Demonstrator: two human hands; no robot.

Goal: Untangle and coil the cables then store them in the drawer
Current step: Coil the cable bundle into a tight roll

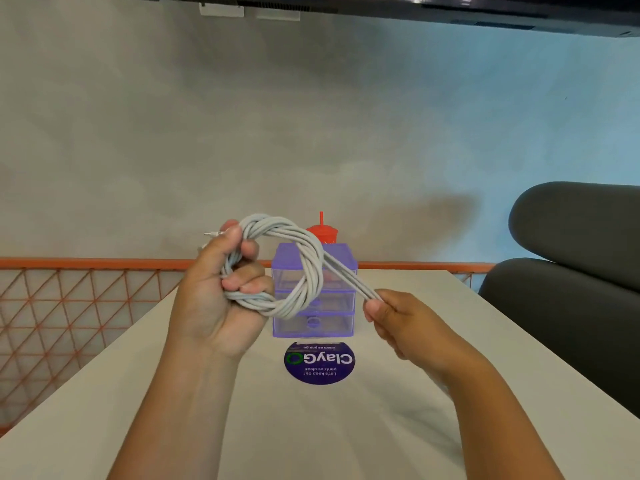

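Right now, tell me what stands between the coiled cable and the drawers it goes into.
Only the drawers' own fronts: all three on the purple drawer unit look shut. The cable coil, gripped by the left hand and pinched by the right hand, hangs in air before it.

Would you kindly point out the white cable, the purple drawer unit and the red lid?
white cable point(313, 271): head view, right arc of loop.
purple drawer unit point(336, 323): head view, bottom drawer front.
red lid point(322, 233): head view, domed top.
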